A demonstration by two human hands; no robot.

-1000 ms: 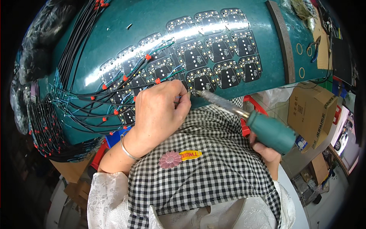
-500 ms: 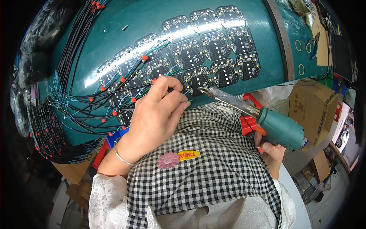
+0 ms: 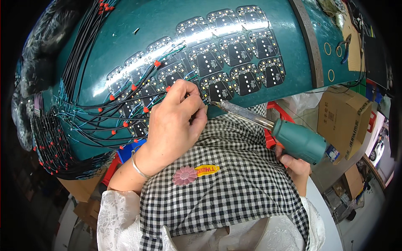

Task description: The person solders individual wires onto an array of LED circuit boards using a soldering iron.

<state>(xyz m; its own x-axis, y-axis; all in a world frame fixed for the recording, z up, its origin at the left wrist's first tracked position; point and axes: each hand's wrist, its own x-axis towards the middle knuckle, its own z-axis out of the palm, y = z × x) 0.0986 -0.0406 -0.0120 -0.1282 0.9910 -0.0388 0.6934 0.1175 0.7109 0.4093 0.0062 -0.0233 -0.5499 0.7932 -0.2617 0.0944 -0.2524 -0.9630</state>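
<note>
At the worktop's (image 3: 125,37) near edge, the left hand (image 3: 173,125) pinches thin wires (image 3: 104,109) against black LED boards (image 3: 217,85), fingertips together. The right hand (image 3: 295,165) is clamped around a teal soldering iron (image 3: 289,136), its tip touching the near-edge board.

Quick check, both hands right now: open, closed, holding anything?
Left hand: fingers pinched together at a black LED board on the green table; what they pinch cannot be told.
Right hand: closed around the teal soldering iron.
</note>
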